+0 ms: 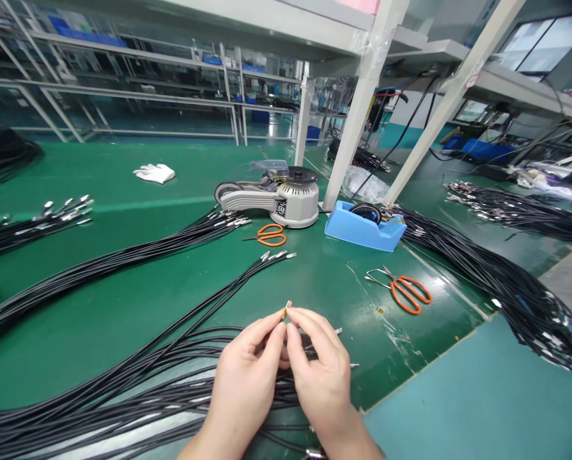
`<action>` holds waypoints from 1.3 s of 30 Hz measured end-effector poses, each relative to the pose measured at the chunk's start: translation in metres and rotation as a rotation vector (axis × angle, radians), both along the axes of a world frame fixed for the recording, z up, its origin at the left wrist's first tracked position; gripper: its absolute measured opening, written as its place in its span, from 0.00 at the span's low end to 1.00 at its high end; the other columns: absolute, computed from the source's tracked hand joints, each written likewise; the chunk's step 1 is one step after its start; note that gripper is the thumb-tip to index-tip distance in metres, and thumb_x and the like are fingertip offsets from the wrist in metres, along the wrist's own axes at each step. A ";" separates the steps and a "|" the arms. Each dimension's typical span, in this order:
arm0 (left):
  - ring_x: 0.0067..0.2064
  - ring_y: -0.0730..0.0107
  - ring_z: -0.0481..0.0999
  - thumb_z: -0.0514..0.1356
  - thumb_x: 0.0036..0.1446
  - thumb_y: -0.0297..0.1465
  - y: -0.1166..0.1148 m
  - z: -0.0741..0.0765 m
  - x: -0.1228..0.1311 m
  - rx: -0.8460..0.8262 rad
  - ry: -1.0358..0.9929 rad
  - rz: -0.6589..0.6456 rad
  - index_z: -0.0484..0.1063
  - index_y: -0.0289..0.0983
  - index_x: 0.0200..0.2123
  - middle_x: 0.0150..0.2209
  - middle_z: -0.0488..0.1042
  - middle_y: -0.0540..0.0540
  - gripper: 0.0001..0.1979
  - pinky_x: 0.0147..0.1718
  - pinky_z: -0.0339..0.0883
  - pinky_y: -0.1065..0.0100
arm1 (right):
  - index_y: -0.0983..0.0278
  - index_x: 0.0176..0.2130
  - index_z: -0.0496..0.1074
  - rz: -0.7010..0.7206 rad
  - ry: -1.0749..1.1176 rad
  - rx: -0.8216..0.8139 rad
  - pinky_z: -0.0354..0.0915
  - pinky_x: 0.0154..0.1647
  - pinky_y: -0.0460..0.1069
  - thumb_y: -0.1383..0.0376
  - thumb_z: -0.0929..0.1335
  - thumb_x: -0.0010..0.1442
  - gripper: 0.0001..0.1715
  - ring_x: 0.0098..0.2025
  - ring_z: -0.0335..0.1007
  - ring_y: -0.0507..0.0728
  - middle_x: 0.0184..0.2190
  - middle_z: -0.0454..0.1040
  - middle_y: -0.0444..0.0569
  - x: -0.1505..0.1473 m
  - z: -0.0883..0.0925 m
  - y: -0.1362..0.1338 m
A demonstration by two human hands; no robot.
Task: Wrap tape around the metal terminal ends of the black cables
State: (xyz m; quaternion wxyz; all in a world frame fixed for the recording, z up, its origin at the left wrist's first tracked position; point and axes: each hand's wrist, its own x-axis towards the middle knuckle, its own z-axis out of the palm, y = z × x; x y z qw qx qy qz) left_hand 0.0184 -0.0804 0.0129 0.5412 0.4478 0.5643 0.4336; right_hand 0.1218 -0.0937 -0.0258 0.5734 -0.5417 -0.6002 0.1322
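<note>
My left hand (pixel 250 367) and my right hand (pixel 321 364) meet at the front middle of the table, thumbs and forefingers pinched together. Between their fingertips is the metal end of a cable, a small connector (pixel 288 305) with a bit of yellow tape on it. Most of that cable is hidden behind my hands. Under and beside them spreads a bundle of black cables (pixel 137 390) running off to the left. A few separate cables (pixel 218 292) with silver tips lie just beyond my left hand.
A round tape dispenser (pixel 295 201) stands at the back, with a blue tape holder (pixel 365 227) right of it. Orange-handled scissors (pixel 408 292) and a second orange pair (pixel 270 236) lie on the green table (pixel 194 268). Cable bundles (pixel 487 268) line the right. A white glove (pixel 154 172) lies behind.
</note>
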 end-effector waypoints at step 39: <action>0.20 0.77 0.67 0.62 0.49 0.36 0.001 0.010 -0.004 -0.035 -0.071 -0.183 0.76 0.33 0.35 0.22 0.72 0.52 0.13 0.23 0.63 0.72 | 0.65 0.32 0.73 0.275 0.817 -0.510 0.66 0.35 0.46 0.62 0.74 0.48 0.11 0.31 0.70 0.52 0.28 0.74 0.45 0.017 0.028 0.009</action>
